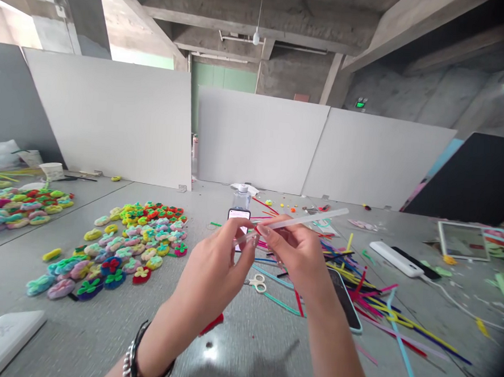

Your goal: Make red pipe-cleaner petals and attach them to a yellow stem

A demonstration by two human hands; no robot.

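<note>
The left hand (pixel 217 260) and right hand (pixel 298 247) pinched a translucent white stick (pixel 318 217); a clear bottle (pixel 241 199) stood near the tabletop's (pixel 110 339) far edge.

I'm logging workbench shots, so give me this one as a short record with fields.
Right hand: pinching a pale translucent stick
Left hand: fingertips at the stick's lower end, exact grip unclear
Below hands: scissors with pale handles
Left side: many fluffy flower shapes
Right side: loose pipe cleaners, a dark-screened phone
Beyond hands: clear bottle, lit phone in front
</note>
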